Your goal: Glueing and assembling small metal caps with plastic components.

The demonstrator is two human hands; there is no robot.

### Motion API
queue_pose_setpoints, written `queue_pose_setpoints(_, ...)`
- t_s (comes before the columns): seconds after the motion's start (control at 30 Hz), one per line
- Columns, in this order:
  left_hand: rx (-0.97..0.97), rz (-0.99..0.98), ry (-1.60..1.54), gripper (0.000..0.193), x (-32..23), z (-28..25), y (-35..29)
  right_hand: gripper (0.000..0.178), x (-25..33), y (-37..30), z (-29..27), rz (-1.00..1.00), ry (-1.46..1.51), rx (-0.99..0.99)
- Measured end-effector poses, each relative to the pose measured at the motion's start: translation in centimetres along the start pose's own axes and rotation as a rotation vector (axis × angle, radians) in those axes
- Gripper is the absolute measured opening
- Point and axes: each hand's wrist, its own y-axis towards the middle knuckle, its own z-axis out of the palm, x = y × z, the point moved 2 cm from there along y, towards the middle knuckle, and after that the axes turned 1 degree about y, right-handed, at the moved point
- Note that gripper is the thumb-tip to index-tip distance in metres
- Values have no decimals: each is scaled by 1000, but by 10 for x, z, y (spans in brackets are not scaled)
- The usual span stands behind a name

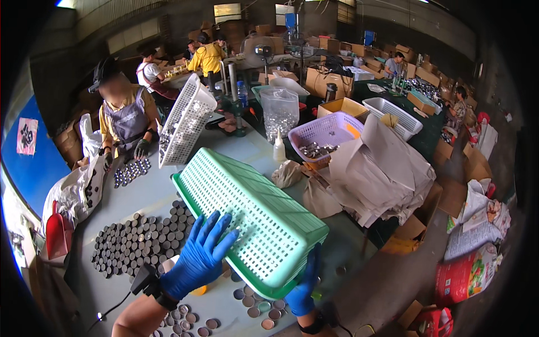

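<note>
A light green perforated plastic basket point(252, 208) is tipped over in front of me, its outer surface turned up and its inside hidden. My left hand point(196, 258), in a blue glove, lies against the basket's near side with fingers spread. At the basket's right end my right hand point(303, 289), also gloved in blue, grips the edge; part of its fingers is hidden. Many small round dark caps point(140, 241) lie on the grey table point(118, 205) left of the basket. More round pieces point(264, 309), some with shiny rims, are scattered below it.
Across the table a person point(126, 115) in dark gloves handles small pieces. A white basket point(188, 121) of shiny parts leans beyond mine. A squeeze bottle point(279, 147), a purple basket point(331, 132) and crumpled brown paper point(382, 174) stand to the right. A red dustpan point(58, 233) is at left.
</note>
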Motion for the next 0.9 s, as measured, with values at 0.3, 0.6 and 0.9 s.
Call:
queue_pose_setpoints(0.3, -140, 86, -116, 51, 17, -9, 35, 40, 0, 115, -82, -5, -2, -176)
queue_pose_setpoints(0.6, -78, 30, -152, 44, 21, -4, 28, 32, -138, 367, 105, -351, -377, 444)
queue_pose_setpoints(0.9, -46, 43, -208, 45, 30, -2, 30, 31, -208, 420, 160, -35, -186, 593)
